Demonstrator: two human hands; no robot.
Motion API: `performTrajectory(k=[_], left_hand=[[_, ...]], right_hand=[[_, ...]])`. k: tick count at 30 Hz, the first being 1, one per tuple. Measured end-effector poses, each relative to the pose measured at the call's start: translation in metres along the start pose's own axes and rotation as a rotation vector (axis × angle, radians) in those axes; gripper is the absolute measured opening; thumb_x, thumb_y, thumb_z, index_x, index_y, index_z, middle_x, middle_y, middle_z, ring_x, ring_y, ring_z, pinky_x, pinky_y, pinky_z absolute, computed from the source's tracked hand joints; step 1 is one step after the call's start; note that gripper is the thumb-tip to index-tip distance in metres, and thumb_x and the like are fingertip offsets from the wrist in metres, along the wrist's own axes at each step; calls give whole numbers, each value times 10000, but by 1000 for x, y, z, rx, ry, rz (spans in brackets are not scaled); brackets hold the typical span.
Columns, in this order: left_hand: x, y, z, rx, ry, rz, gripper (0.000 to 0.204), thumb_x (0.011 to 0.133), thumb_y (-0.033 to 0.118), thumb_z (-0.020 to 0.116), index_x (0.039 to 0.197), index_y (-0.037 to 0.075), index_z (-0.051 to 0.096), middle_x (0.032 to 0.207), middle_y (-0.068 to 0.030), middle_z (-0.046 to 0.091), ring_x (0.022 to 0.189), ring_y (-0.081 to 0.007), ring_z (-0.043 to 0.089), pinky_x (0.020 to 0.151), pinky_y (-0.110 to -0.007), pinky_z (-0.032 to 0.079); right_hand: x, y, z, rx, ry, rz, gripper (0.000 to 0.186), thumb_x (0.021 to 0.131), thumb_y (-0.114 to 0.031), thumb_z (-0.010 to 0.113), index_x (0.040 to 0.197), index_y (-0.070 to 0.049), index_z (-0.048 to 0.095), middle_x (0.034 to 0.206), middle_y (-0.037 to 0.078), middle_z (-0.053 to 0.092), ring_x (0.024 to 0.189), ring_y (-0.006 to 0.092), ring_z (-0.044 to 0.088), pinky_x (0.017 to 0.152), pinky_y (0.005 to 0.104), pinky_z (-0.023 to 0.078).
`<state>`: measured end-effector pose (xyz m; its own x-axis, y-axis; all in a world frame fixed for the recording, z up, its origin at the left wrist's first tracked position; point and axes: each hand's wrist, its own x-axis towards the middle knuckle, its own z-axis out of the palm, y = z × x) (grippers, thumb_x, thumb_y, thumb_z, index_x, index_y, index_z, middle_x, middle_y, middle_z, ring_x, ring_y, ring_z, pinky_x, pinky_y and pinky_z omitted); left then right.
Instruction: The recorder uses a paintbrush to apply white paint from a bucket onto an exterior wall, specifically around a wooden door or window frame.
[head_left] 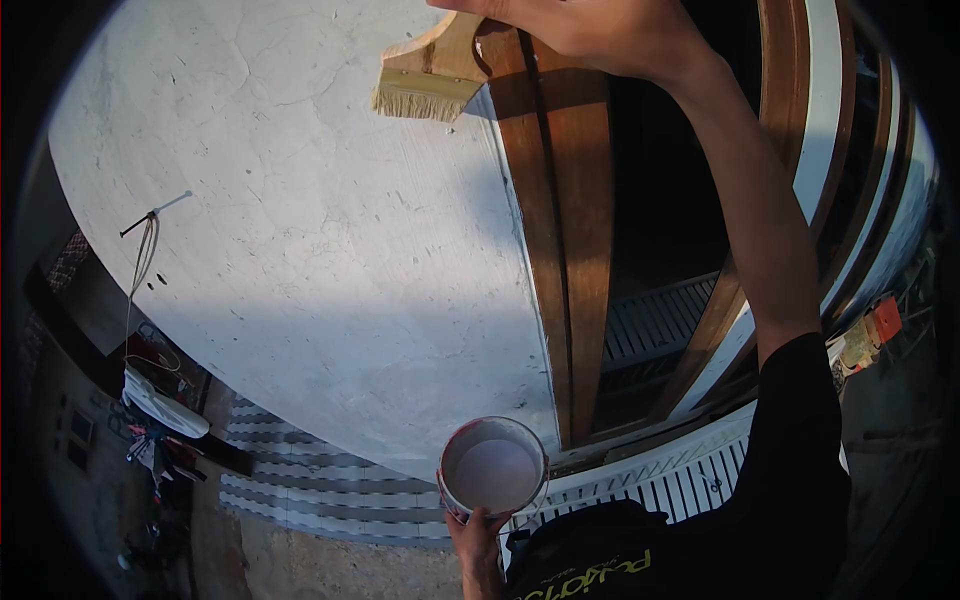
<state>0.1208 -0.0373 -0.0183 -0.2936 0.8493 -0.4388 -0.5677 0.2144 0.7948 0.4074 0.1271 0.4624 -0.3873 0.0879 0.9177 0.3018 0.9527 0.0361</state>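
My right hand [590,30] is raised at the top of the view, its fingers closed round the handle of a wide, flat paint brush [430,72]. The pale bristles point down against or very near the white wall [300,200], beside the brown wooden window frame [580,200]; contact is hard to tell. Low in the middle, my left hand [477,540] grips a round paint bucket [453,435] from its near side. Whitish liquid paint [497,474] lies inside it, and reddish smears mark the rim.
A nail [138,224] with a looped cord sticks out of the wall at left. Dark window glass [660,200] lies right of the frame. White slatted metalwork [690,485] runs below the window. Grey-striped tiles [310,480] and a parked motorbike [160,450] are lower left.
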Motion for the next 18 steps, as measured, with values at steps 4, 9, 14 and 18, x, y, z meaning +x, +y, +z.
performTrajectory(k=[4,9,14,18], left_hand=[[1,-2,1,1,-9,-4,540,796,-130,519,1256,21,281,1265,-221,427,1019,-433,600,699,-536,638],[-4,1,14,32,-84,28,558,806,-108,516,1315,8,320,1238,-226,488,998,-408,615,714,-520,633],[-15,2,12,27,24,34,590,822,-99,523,1360,5,304,1252,-233,498,1029,-417,613,715,-508,636],[-18,1,4,56,45,11,495,840,-87,533,1275,4,315,1239,-209,487,1032,-384,613,716,-498,640]], right_hand=[[-4,26,15,-172,-287,-8,227,857,-189,732,857,-3,602,709,64,629,706,126,621,643,277,507],[-1,-7,-27,7,61,20,195,893,-130,697,764,-44,579,618,-10,566,560,53,536,508,215,416],[-116,25,84,87,-201,48,334,887,-353,710,810,-40,624,585,26,586,477,139,541,456,314,422],[-187,34,111,20,-526,210,250,875,-277,728,850,-39,656,640,37,626,533,137,578,488,275,472]])
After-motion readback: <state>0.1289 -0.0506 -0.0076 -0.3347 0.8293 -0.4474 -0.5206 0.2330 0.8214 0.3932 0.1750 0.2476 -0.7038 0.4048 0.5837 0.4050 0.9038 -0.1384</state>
